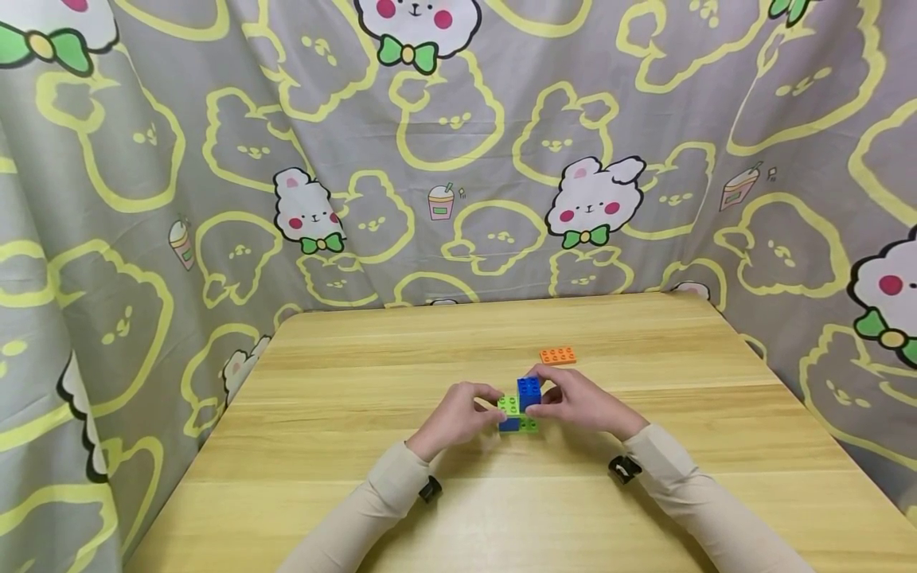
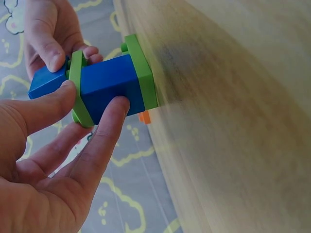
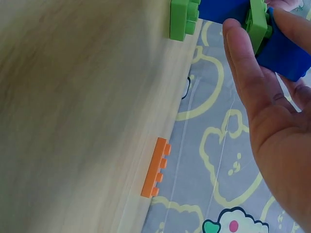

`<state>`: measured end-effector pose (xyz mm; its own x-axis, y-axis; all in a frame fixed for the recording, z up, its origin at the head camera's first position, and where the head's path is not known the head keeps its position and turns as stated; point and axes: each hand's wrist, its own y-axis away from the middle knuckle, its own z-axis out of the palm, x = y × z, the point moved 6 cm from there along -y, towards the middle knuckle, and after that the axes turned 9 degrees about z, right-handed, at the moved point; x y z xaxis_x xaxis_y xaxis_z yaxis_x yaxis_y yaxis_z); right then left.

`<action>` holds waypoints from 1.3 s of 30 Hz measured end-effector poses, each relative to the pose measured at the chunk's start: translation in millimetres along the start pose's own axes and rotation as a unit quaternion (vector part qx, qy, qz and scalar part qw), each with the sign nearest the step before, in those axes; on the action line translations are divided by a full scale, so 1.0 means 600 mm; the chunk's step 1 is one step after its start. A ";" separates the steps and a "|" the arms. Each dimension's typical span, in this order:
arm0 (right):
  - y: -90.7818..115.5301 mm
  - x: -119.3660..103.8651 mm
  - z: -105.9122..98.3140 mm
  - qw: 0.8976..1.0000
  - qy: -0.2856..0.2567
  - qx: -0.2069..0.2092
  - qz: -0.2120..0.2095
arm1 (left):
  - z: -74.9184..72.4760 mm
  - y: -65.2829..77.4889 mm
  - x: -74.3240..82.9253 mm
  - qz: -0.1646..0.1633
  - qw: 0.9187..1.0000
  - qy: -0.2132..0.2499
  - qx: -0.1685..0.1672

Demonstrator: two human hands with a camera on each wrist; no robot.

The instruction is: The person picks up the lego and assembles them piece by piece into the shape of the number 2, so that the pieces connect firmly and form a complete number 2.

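A small stack of toy building bricks stands on the table. At its bottom is a green plate (image 2: 143, 73), then a blue brick (image 2: 109, 80), then a second green plate (image 2: 80, 94) on top. My left hand (image 1: 460, 415) grips this stack from the left, thumb at the upper green plate and a fingertip against the blue brick below. With thumb and fingers, my right hand (image 1: 583, 402) holds another blue brick (image 1: 529, 390) at the right end of the upper green plate. In the left wrist view that brick is right against the plate's studs.
An orange plate (image 1: 557, 356) with studs up lies behind the right hand on the wooden table (image 1: 344, 358). A patterned curtain (image 1: 501, 263) hangs along the table's back and sides. Black wrist pieces (image 1: 625, 469) sit below both sleeves.
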<state>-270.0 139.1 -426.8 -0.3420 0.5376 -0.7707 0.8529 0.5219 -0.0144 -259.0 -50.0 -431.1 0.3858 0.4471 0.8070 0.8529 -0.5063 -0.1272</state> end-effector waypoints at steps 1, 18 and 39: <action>0.000 0.000 0.000 1.000 0.002 0.001 0.000 | 0.000 0.000 0.000 0.000 1.000 0.000 0.000; 0.003 -0.002 0.000 1.000 0.008 0.009 -0.007 | 0.001 0.001 -0.001 0.001 1.000 0.005 -0.002; -0.001 0.004 -0.001 0.999 -0.023 0.014 0.020 | 0.000 0.001 -0.001 0.001 1.000 0.006 -0.004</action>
<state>-271.4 140.4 -428.0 -0.2903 0.5264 -0.7991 0.8759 0.4826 -0.0003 -258.7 -50.3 -431.6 0.3826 0.4379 0.8136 0.8497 -0.5125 -0.1238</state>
